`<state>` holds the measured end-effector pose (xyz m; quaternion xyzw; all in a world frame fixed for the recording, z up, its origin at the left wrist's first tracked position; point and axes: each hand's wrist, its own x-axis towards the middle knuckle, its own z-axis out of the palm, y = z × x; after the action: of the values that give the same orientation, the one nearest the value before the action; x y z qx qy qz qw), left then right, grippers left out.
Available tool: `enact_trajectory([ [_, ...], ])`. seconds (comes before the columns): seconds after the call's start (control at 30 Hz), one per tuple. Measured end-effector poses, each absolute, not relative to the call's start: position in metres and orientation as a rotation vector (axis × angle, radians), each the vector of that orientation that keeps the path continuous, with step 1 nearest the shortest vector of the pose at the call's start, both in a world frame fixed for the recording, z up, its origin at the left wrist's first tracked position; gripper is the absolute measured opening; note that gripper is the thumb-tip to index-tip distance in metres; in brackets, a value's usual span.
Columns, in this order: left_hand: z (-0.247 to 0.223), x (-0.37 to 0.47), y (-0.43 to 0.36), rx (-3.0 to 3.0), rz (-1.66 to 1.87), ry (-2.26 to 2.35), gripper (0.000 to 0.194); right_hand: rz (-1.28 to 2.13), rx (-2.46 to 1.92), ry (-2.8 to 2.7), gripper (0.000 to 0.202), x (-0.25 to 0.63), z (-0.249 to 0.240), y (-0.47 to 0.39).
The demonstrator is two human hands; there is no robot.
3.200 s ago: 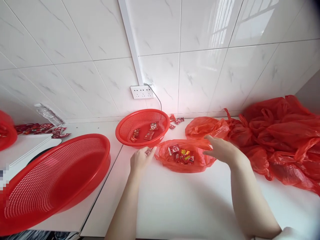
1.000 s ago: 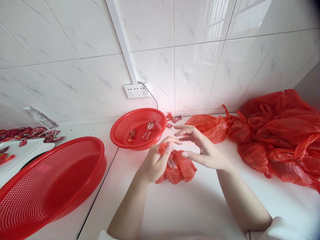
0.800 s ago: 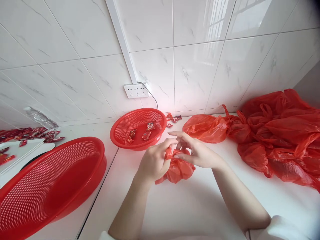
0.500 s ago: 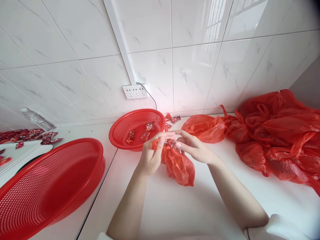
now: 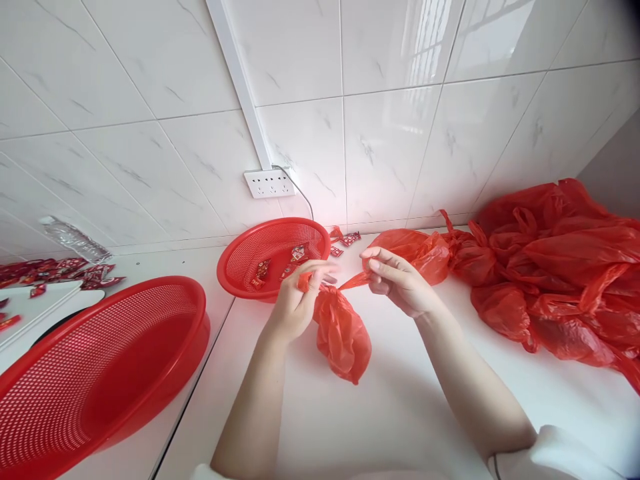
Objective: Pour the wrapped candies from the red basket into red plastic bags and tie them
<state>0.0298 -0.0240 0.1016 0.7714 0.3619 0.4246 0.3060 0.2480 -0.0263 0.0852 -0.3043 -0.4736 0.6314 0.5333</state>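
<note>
A thin red plastic bag (image 5: 344, 337) hangs between my hands above the white table, its neck gathered into a knot near my left hand. My left hand (image 5: 300, 293) is closed around one end of the bag's top, thumb against the fingers. Pinched between thumb and fingers, the other end is drawn out to the right by my right hand (image 5: 397, 277). The bag's lower part bulges below the knot; what is inside cannot be made out. Just behind my left hand stands a small red mesh basket (image 5: 235, 257) with a few printed red packets (image 5: 300, 252).
Tied red bags (image 5: 560, 267) are heaped at the right against the tiled wall. A large red basket (image 5: 193, 293) stands at the left. Loose packets (image 5: 55, 270) and a clear plastic bottle (image 5: 75, 239) lie beyond it. A socket strip (image 5: 270, 183) is on the wall.
My hands have moved apart; the right went right, pulling one end of the bag taut. The knot has tightened and the bag has swung slightly left.
</note>
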Motion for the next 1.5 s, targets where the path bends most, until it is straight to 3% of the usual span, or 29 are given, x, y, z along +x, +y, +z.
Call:
enact_trajectory([
  [0.2, 0.112, 0.0, -0.018, 2.364, 0.87, 1.391, 0.043, 1.182, -0.972, -1.226, 0.037, 0.272, 0.1, -0.034],
  [0.47, 0.121, -0.023, -0.019, 2.214, 0.703, 1.566, 0.046, 0.743, -1.316, -1.066, 0.052, 0.325, 0.097, -0.027],
  [0.7, 0.115, -0.007, -0.018, 2.141, 0.447, 1.541, 0.051, 0.461, -1.743, -1.37, 0.038, 0.326, 0.093, -0.025],
  [0.9, 0.112, 0.008, -0.016, 2.296, 0.226, 1.568, 0.035, 0.253, -2.037, -1.947, 0.031, 0.288, 0.08, -0.017],
  [0.97, 0.113, 0.009, -0.017, 2.284, 0.213, 1.595, 0.038, 0.321, -2.06, -2.15, 0.041, 0.268, 0.074, -0.019],
  [1.07, 0.116, 0.007, -0.018, 2.239, 0.231, 1.652, 0.046, 0.804, -1.939, -2.34, 0.066, 0.239, 0.067, -0.028],
  [1.13, 0.117, 0.005, -0.018, 2.214, 0.234, 1.662, 0.047, 0.979, -1.838, -2.413, 0.072, 0.222, 0.065, -0.035],
  [1.5, 0.114, 0.005, -0.011, 2.181, 0.211, 1.649, 0.047, 0.848, -1.873, -2.483, 0.026, 0.228, 0.068, -0.031],
])
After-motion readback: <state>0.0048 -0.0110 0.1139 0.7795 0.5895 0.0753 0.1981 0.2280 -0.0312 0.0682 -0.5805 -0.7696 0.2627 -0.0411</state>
